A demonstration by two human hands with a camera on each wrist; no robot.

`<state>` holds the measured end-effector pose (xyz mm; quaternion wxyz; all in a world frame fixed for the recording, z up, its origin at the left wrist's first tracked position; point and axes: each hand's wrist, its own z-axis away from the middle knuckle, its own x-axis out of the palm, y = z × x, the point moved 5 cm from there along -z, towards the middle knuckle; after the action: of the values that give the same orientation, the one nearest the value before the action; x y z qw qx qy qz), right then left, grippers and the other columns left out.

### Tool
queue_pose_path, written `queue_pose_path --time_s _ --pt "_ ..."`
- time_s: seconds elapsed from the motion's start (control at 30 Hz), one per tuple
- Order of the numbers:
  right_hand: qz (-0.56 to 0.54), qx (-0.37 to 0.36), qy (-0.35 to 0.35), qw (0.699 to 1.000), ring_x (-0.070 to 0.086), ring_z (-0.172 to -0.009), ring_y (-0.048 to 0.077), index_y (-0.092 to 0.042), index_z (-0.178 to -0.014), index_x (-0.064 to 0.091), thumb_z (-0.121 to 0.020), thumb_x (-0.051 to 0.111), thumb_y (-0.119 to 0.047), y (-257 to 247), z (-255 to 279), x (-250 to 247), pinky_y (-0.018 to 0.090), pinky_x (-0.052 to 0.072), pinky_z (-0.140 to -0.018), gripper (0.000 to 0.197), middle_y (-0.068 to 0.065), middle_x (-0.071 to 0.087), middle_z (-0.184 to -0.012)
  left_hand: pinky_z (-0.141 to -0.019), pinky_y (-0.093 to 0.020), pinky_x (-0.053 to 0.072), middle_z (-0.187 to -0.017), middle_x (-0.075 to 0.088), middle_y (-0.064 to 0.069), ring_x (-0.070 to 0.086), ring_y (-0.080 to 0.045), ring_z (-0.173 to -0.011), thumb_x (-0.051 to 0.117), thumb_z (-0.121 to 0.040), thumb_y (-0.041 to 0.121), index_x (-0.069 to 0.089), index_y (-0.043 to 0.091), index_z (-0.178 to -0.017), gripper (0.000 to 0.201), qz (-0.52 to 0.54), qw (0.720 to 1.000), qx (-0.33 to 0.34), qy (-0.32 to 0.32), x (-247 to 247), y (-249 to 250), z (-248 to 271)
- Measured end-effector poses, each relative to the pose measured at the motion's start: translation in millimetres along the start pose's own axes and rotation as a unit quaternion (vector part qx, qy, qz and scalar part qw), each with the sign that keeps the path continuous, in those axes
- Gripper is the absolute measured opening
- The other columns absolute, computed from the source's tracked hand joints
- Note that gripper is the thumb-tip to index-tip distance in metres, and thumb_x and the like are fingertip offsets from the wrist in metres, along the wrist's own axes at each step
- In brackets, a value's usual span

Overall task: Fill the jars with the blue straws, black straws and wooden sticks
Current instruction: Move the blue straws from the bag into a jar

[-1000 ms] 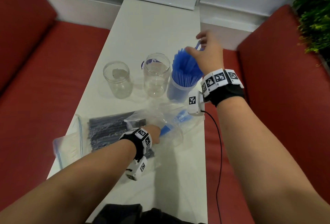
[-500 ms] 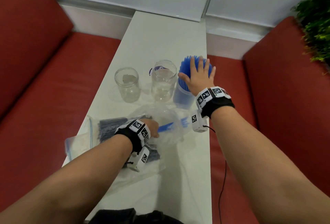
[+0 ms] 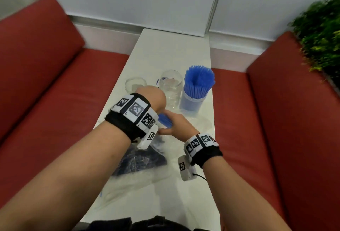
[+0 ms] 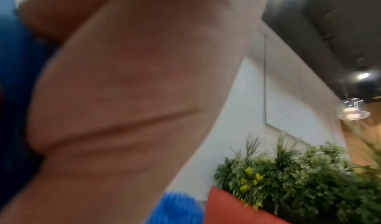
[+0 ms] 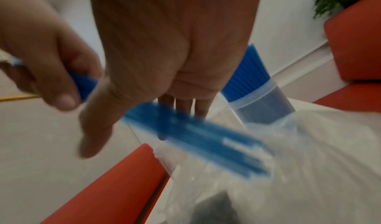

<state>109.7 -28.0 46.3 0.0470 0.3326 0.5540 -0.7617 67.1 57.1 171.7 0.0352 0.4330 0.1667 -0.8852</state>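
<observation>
Blue straws gripped in left hand; flat, relaxed right hand just above them.

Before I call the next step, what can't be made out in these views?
- Left hand fingers: hidden by its own wrist in the head view; left wrist view is blurred palm.
- Handful of blue straws: motion-blurred, count unreadable.
- Bag of black straws: partly covered by the left forearm.
- Wooden sticks: not discernible in any view.
- Small jar: contents too unclear.
</observation>
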Motion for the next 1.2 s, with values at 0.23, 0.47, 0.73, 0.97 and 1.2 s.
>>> queue_pose_path --time_s 0.23,0.47,0.73,0.97,1.2 --pt "-0.171 0.033 0.118 0.978 0.04 -0.037 -0.002 -0.025 -0.057 0.05 -0.068 0.065 -0.042 -25 5 -8 0.012 0.034 -0.043 0.025 -0.012 0.046 -0.039 -0.048 -0.027 0.026 -0.064 0.047 0.002 0.043 -0.014 -0.053 0.051 -0.094 0.05 0.041 0.021 -0.06 0.046 0.023 0.969 -0.009 0.246 -72 2 55" --pt "-0.272 -0.055 0.107 0.955 0.035 -0.044 0.004 -0.03 -0.049 0.047 -0.085 0.071 -0.029 -59 10 -26 0.015 0.033 -0.048 0.043 -0.012 0.037 -0.045 -0.057 -0.03 0.038 -0.067 0.059 0.003 0.058 -0.018 -0.066 0.034 -0.099 0.058 0.064 0.02 -0.074 0.054 0.134 0.888 0.134 0.419 -102 14 75" --pt "-0.361 -0.076 0.179 0.912 0.035 -0.049 0.017 -0.019 -0.064 0.043 -0.092 0.072 -0.016 -91 35 -103 0.032 0.034 -0.054 0.04 0.0 0.036 -0.055 -0.077 -0.024 0.051 -0.081 0.07 0.001 0.068 -0.011 -0.075 0.043 -0.103 0.034 0.07 0.008 -0.091 0.04 0.687 0.529 0.117 0.485 -62 -44 35" --pt "-0.407 -0.142 0.162 0.888 0.042 -0.051 0.021 -0.018 -0.061 0.048 -0.087 0.077 -0.02 -118 27 -128 0.031 0.043 -0.058 0.039 0.003 0.044 -0.055 -0.107 -0.043 0.043 -0.131 0.057 -0.027 0.054 -0.038 -0.124 0.038 -0.104 0.041 0.051 -0.008 -0.131 0.057 0.929 0.292 0.144 -0.174 25 52 -24" --pt "-0.395 -0.137 0.194 0.887 0.041 -0.052 0.019 -0.019 -0.064 0.048 -0.088 0.077 -0.021 -104 22 -121 0.027 0.041 -0.057 0.038 0.002 0.042 -0.056 -0.072 -0.027 0.06 -0.103 0.063 -0.007 0.068 -0.019 -0.084 0.061 -0.088 0.023 0.061 0.005 -0.108 0.027 0.946 0.188 0.129 -0.23 28 66 -30"
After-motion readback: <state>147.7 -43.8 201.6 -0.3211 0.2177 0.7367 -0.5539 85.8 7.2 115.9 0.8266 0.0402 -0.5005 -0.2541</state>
